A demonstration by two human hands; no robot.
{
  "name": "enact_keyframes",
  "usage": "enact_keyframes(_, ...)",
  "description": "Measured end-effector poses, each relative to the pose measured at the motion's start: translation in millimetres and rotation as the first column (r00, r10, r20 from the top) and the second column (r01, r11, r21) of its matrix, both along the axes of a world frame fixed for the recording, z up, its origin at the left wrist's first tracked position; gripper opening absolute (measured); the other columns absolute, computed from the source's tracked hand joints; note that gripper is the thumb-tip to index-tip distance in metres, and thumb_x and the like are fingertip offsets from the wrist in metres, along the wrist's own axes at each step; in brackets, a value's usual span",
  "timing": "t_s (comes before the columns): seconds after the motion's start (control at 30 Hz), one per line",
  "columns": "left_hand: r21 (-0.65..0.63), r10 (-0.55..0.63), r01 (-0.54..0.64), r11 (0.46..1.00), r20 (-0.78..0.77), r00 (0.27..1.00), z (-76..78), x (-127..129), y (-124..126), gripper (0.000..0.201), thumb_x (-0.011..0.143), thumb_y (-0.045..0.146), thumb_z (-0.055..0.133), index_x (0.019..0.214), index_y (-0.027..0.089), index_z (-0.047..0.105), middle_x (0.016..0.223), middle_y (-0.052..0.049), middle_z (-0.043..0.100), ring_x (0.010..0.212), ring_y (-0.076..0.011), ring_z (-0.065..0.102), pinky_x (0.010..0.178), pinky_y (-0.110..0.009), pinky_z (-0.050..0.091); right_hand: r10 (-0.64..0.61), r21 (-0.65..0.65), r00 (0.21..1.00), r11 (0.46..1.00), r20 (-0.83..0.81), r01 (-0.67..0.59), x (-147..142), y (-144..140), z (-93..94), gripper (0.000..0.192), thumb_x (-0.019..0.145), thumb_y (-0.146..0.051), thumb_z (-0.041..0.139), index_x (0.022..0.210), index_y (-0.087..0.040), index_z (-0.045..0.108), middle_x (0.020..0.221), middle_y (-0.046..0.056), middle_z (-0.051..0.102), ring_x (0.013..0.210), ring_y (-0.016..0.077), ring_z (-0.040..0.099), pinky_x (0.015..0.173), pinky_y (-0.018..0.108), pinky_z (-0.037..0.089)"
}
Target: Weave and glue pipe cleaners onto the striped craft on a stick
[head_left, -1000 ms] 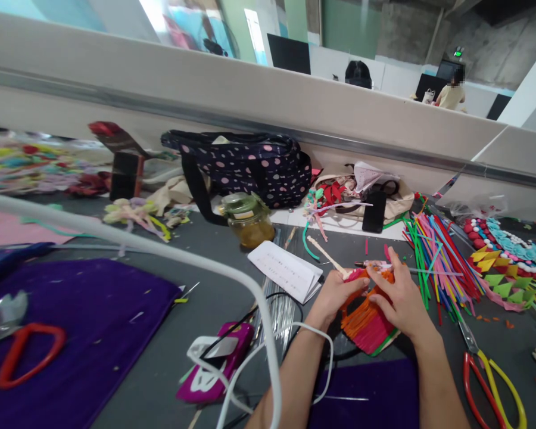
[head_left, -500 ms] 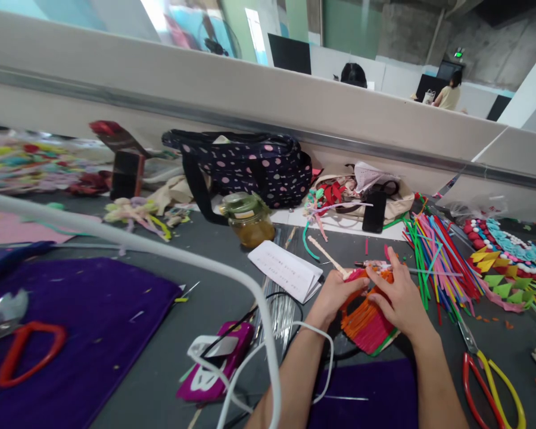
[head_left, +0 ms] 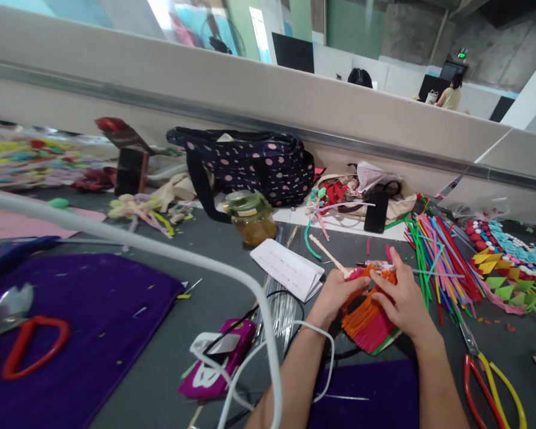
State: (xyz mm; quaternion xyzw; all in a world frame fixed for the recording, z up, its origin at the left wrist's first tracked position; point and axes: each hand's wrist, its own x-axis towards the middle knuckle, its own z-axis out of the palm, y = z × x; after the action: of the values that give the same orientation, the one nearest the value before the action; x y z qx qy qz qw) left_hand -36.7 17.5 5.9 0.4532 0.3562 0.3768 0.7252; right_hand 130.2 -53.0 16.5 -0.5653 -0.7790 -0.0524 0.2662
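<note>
White cord (head_left: pixel 232 271): looped across the left forearm; could snag and tug the work if that arm pulls back. Purple cloth (head_left: pixel 370 396): on the table between the forearms. Left hand (head_left: pixel 339 293): fingers curled, thumb on top, gripping the near-left edge of the craft piece. Right hand (head_left: pixel 397 292): spread over the piece's right side, index finger raised; whether the other fingers pinch it, cannot tell. Craft piece (head_left: pixel 368 336), orange and pink: held between both hands, above the table; its loose orange strands could slip or bunch, should either hand press unevenly. Scissors (head_left: pixel 474 351), red and yellow handles: near the right forearm, blades toward the bundle of sticks (head_left: pixel 451 256); a sideways sweep of that arm could knock both. Folded paper (head_left: pixel 283 267): just beyond the left hand; might be nudged by a reach forward. Jar (head_left: pixel 252 221), greenish lid on, brownish contents: upright; an outstretched hand could tip it, though the lid would likely limit spilling. Dark spotted bag (head_left: pixel 268 173): behind the jar, something pale showing at its top. Cream bag (head_left: pixel 399 202): to the right, red and pale pieces heaped at its mouth, phone (head_left: pixel 376 213) in front. Clear plastic bag (head_left: pixel 486 208): far right, crumpled, contents indistinct.
</note>
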Motion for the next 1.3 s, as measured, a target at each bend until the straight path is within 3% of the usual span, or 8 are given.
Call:
enact_keyframes(0.27, 0.02, -0.037, 0.038, 0.999, -0.049, 0.998, 1.2, -2, 2, 0.026, 0.065, 0.035, 0.078, 0.066, 0.011, 0.067, 0.058, -0.001, 0.063, 0.051, -0.0113, 0.052, 0.051, -0.023, 0.039, 0.009, 0.028, 0.999, 1.0, -0.048, -0.008, 2, 1, -1.9, 0.041, 0.089, -0.029, 0.056, 0.131, -0.029, 0.056, 0.159, 0.008, 0.01, 0.13, 0.0323, 0.041, 0.099, 0.052, 0.043)
enact_keyframes(0.47, 0.053, 0.088, -0.084, 0.995, -0.086, 0.992, 3.4, -11, 8, 0.036, 0.061, 0.045, 0.08, 0.075, 0.013, 0.072, 0.067, -0.005, 0.068, 0.058, -0.0136, 0.057, 0.053, -0.022, 0.039, -0.03, 0.026, 0.987, 0.999, -0.156, 0.034, 5, 1, -5.1, 0.059, 0.09, -0.012, 0.041, 0.146, -0.03, 0.033, 0.159, 0.007, 0.013, 0.138, 0.028, 0.033, 0.104, 0.05, 0.041)
enact_keyframes(0.6, 0.1, 0.077, -0.065, 0.993, -0.129, 0.989, 3.0, -16, 11, 0.034, 0.062, 0.045, 0.079, 0.074, 0.013, 0.074, 0.067, -0.005, 0.069, 0.058, -0.0129, 0.055, 0.052, -0.022, 0.035, -0.061, 0.001, 0.976, 0.998, -0.208, 0.062, 6, 1, -6.7, 0.064, 0.089, -0.012, 0.04, 0.15, -0.027, 0.024, 0.158, 0.008, 0.013, 0.142, 0.0269, 0.024, 0.11, 0.051, 0.034)
enact_keyframes(0.7, 0.111, 0.07, -0.057, 0.992, -0.12, 0.99, 0.7, -17, 12, 0.035, 0.063, 0.046, 0.078, 0.072, 0.013, 0.074, 0.063, -0.004, 0.067, 0.055, -0.0111, 0.051, 0.051, -0.022, 0.032, -0.066, 0.009, 0.969, 0.998, -0.239, 0.07, 6, 2, -8.4, 0.061, 0.09, -0.014, 0.04, 0.149, -0.025, 0.027, 0.158, 0.01, 0.015, 0.142, 0.0262, 0.025, 0.111, 0.05, 0.034)
enact_keyframes(0.8, 0.101, 0.072, -0.062, 0.993, -0.095, 0.993, -1.3, -16, 12, 0.033, 0.063, 0.045, 0.079, 0.068, 0.012, 0.073, 0.06, -0.002, 0.064, 0.053, -0.0096, 0.048, 0.051, -0.021, 0.031, -0.066, 0.06, 0.958, 0.995, -0.28, 0.086, 6, 4, -10.1, 0.05, 0.092, -0.017, 0.041, 0.141, -0.022, 0.039, 0.153, 0.013, 0.027, 0.139, 0.0258, 0.031, 0.109, 0.048, 0.037)
enact_keyframes(0.93, 0.079, 0.075, -0.069, 0.995, -0.076, 0.994, -2.5, -14, 11, 0.032, 0.064, 0.044, 0.079, 0.068, 0.013, 0.073, 0.061, -0.003, 0.065, 0.054, -0.0096, 0.049, 0.052, -0.021, 0.032, -0.079, 0.126, 0.935, 0.983, -0.347, 0.13, 4, 6, -12.6, 0.026, 0.092, -0.021, 0.047, 0.115, -0.02, 0.058, 0.139, 0.015, 0.043, 0.126, 0.0248, 0.047, 0.103, 0.044, 0.044)
enact_keyframes(1.03, 0.051, 0.083, -0.079, 0.996, -0.063, 0.995, -1.8, -13, 11, 0.032, 0.062, 0.043, 0.08, 0.07, 0.012, 0.074, 0.064, -0.004, 0.067, 0.056, -0.0113, 0.053, 0.053, -0.022, 0.034, -0.088, 0.128, 0.928, 0.981, -0.362, 0.143, 1, 6, -14.3, 0.016, 0.091, -0.022, 0.049, 0.098, -0.021, 0.064, 0.136, 0.013, 0.045, 0.11, 0.0219, 0.057, 0.097, 0.04, 0.048)
enact_keyframes(1.3, 0.021, 0.009, -0.009, 1.0, -0.018, 1.0, 4.3, -10, 6, 0.03, 0.058, 0.036, 0.083, 0.068, 0.012, 0.07, 0.062, -0.001, 0.064, 0.055, -0.0107, 0.052, 0.055, -0.022, 0.038, -0.051, 0.156, 0.947, 0.982, -0.317, 0.105, -1, 7, -15.0, 0.025, 0.091, -0.02, 0.05, 0.108, -0.024, 0.067, 0.142, 0.011, 0.04, 0.103, 0.0205, 0.056, 0.093, 0.042, 0.049)
